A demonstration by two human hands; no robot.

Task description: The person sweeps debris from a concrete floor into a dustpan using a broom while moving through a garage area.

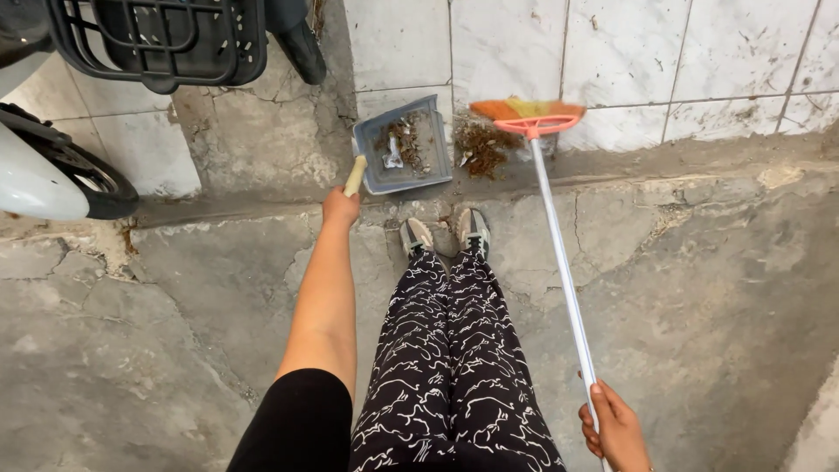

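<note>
A: What takes up most of the scene?

B: Cracked concrete floor (175, 350), with a tiled wall (699, 52) at the far side. At far left stand one scooter wheel (96, 179) and one black basket (166, 39).

A: And the person?

B: Two patterned legs (450, 358) in the middle, two sneakers (446, 234) pointing at the wall.

A: What do the hands have?

B: The right hand (616, 430), near right, is curled around the top of one broom (559, 262). Its white pole slants far and left, so the orange head (529, 112) sits just right of a debris pile (481, 147).

A: The left?

B: The left hand (341, 207) is closed on the pale handle of one grey dustpan (404, 144), far centre. I'd say the pan lies flat with its mouth toward the pile so sweepings can go in; some debris already lies inside.

A: Why arms spread?

B: Probably so pan and broom flank the pile.
</note>
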